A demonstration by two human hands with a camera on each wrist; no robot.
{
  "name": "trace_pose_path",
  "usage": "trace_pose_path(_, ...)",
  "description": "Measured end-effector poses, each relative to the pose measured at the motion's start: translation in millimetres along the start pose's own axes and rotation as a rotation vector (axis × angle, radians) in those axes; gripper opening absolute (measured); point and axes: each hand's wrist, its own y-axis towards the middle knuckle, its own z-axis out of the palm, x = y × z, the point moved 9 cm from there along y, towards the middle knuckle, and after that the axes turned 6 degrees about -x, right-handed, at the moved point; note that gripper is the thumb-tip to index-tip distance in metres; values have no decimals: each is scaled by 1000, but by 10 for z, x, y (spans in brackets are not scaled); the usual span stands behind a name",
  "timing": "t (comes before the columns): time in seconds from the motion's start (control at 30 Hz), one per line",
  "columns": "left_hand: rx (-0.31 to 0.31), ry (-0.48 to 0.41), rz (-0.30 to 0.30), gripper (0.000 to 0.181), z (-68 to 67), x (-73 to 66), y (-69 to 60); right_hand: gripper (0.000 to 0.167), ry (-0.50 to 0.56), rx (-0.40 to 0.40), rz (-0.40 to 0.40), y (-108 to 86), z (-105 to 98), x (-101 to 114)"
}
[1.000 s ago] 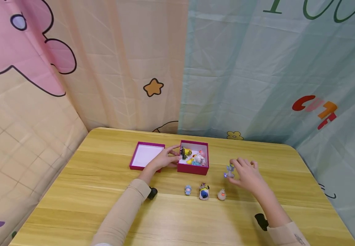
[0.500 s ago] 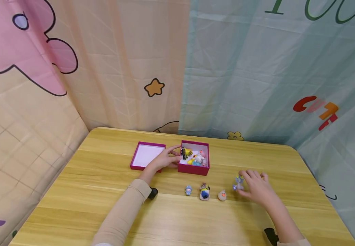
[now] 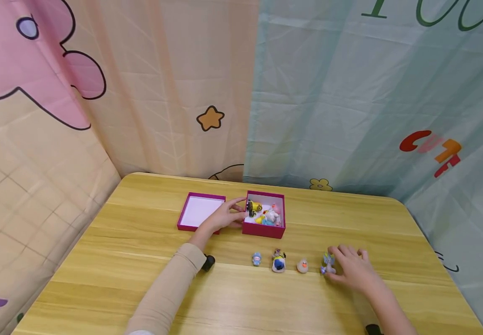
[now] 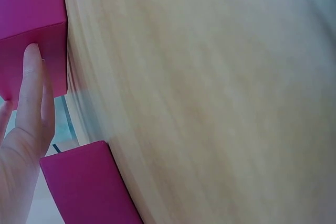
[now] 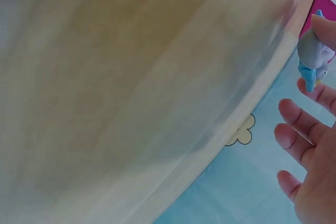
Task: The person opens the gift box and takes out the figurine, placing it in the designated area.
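My right hand [image 3: 358,270] pinches a small grey-and-blue figurine [image 3: 328,263] by thumb and forefinger, at the right end of a row of toys. In the right wrist view the figurine [image 5: 313,51] sits between thumb and forefinger, with the other fingers spread apart. The row holds a pale duck figurine [image 3: 302,266], a figurine with a blue front [image 3: 278,261] and a small blue figurine [image 3: 256,259]. My left hand [image 3: 224,217] touches the left wall of a magenta box [image 3: 262,230], its fingers fairly straight against the side [image 4: 34,61].
Inside the box lie several toys, among them a yellow-and-black figurine [image 3: 254,207] and a white one [image 3: 271,215]. Left of it, partly behind my left hand, lies the magenta lid [image 3: 199,211], white inside up. Printed curtains [image 3: 308,116] hang behind the wooden table [image 3: 111,260].
My right hand has carried the grey-and-blue figurine toward me and to the right, to beside the duck. My left hand has stayed at the box.
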Motion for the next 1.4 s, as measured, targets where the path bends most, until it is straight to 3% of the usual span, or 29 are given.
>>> trace_pose_path(0.47, -12, 5, 8, 58, -13, 3, 10, 48, 22, 102, 11, -45, 119, -11)
trace_pose_path(1.4, 1, -7, 7, 59, 4, 23, 26, 50, 33, 173, 45, -82, 146, -42)
